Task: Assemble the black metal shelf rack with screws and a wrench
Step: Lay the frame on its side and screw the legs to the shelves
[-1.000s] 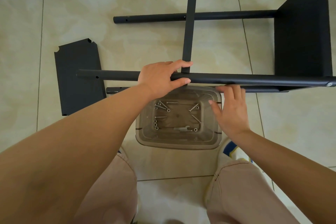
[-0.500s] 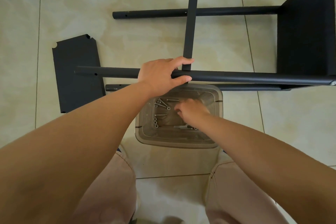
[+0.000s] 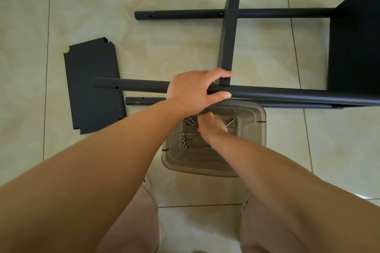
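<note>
Nearest to you, your knees frame a clear plastic tub (image 3: 259, 129) standing on the tiled floor (image 3: 185, 47). Loose screws (image 3: 187, 134) lie scattered on its bottom. Your right hand (image 3: 211, 126) is down inside the tub among them, fingers curled toward the screws; whether it already pinches one I cannot tell, because the fingertips are hidden under your left wrist.

Just beyond the tub, your left hand (image 3: 196, 91) is wrapped around the nearest post (image 3: 287, 94) of the rack, thumb on your side and fingers over the far side, right where the middle shelf (image 3: 228, 37) meets it. The rack lies on its side across the floor: four long posts run left to right, a shelf (image 3: 355, 47) is fitted at the right end, and the middle one stands edge-on between the posts.

To the left, a loose shelf panel (image 3: 92, 88) lies flat on the floor, partly under the free ends of the near posts, whose empty screw holes show.

By my reading you are past halfway: two shelves are in place and one is left to fit. The middle shelf likely needs screws yet, which is why you are reaching into the tub. No wrench is clearly recognisable.
</note>
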